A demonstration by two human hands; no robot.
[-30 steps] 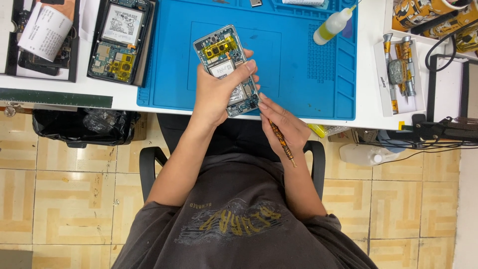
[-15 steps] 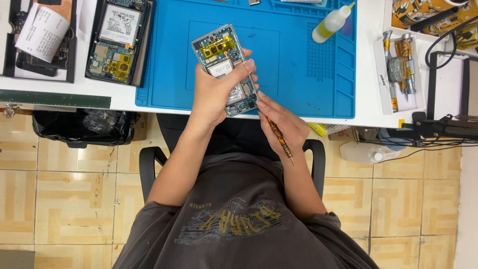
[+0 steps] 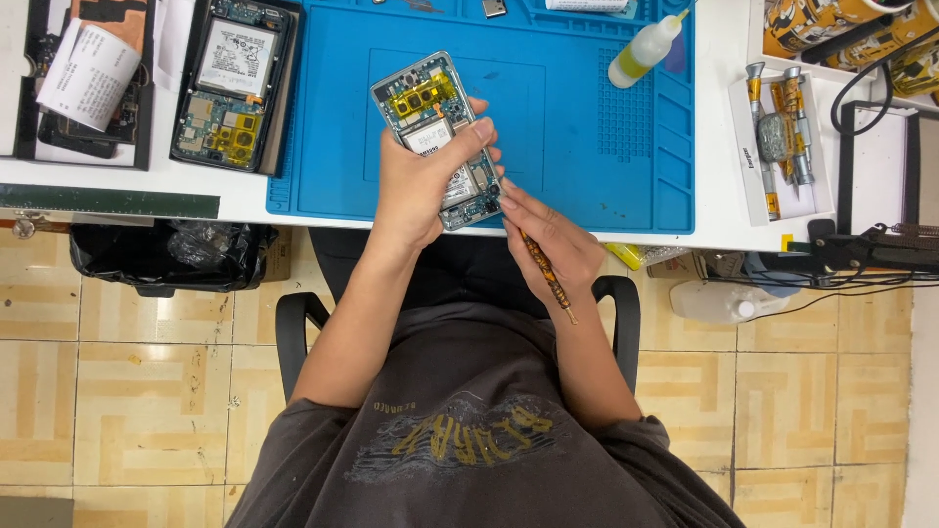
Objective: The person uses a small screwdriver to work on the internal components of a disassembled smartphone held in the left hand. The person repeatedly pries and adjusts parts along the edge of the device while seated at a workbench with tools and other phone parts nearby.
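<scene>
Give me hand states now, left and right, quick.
Left hand: closed around the opened smartphone, back cover off.
Right hand: closed on a thin patterned screwdriver, tip at the phone's lower edge.

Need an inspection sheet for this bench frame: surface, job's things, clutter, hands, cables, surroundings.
Surface: blue work mat on a white bench.
Job's things: opened phone, back cover off, board and battery exposed; thin patterned tool.
Clutter: second opened phone left of the mat; squeeze bottle; tray of metal tools; paper roll.
Hands: left hand grips the opened phone; right hand holds the thin patterned tool at its lower edge.
Cables: black leads at the right.
Surroundings: bin with black liner, black chair, tiled floor.
</scene>
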